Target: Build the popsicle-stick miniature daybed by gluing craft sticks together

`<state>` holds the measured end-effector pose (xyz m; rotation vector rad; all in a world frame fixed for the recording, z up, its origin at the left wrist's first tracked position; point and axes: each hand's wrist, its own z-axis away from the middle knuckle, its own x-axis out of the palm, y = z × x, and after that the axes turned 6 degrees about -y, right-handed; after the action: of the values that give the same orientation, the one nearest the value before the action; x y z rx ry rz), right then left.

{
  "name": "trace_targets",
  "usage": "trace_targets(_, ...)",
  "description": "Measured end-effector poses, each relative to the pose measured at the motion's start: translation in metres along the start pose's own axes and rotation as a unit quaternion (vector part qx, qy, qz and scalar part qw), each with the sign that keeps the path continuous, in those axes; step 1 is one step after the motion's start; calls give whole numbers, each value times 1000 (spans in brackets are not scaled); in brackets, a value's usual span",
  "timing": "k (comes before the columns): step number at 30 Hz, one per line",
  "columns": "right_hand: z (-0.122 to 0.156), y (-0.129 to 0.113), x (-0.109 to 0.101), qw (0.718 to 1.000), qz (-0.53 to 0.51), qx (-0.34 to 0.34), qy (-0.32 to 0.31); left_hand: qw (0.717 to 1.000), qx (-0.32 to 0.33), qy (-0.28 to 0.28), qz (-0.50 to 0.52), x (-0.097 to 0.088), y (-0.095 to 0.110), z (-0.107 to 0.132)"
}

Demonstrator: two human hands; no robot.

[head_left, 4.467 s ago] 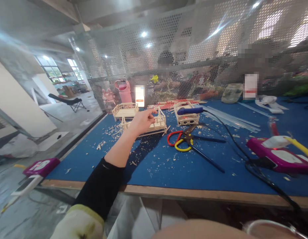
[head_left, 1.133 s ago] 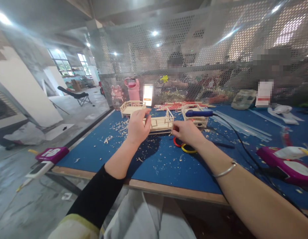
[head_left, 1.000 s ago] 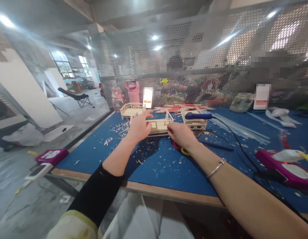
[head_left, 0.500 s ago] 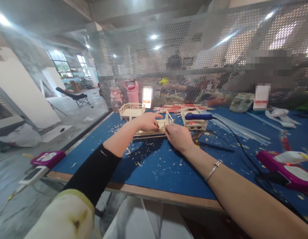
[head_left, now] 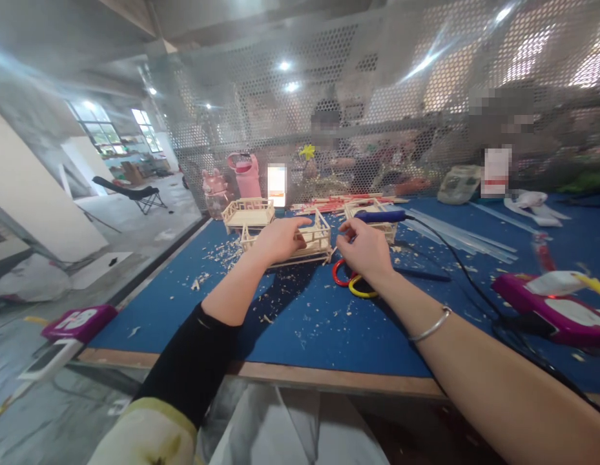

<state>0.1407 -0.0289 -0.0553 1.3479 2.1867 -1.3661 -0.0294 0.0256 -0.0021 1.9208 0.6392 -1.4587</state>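
My left hand (head_left: 281, 240) lies over the middle model (head_left: 320, 240), a small railed frame of pale wooden sticks. Its index finger stretches forward while the other fingers curl onto the frame. Just right of that model, my right hand (head_left: 366, 248) hovers with thumb and forefinger pinched; whatever is between the fingertips is too small to make out. Scissors with a red and a yellow handle loop (head_left: 362, 288) lie partly under my right hand. Behind it, a blue-handled corded tool (head_left: 381, 216) rests across another stick model (head_left: 391, 231). A third railed model (head_left: 248, 214) stands behind my left hand.
Wood shavings (head_left: 205, 274) litter the blue tabletop (head_left: 300, 342). Red-and-white sticks (head_left: 341, 204) and clear strips (head_left: 462, 232) lie farther back. A black cable (head_left: 455, 261) and a purple device (head_left: 546, 310) occupy the right. A perforated screen (head_left: 261, 123) stands behind, with people beyond.
My right hand has drawn away from the middle model to the right, uncovering the scissors' handle loops. My left hand stays on the model. The whole view has shifted slightly.
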Motion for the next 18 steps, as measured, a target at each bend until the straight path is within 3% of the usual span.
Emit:
trace_targets(4, 0, 2, 1, 999, -39, 16, -7, 999, -2, -21, 25, 0, 0, -1)
trace_targets(11, 2, -3, 4, 996, -66, 28, -60, 999, 2, -4, 41, 1, -4, -2)
trace_targets(18, 4, -13, 13, 958, -218, 122, -144, 999, 23, -2, 44, 2, -4, -3)
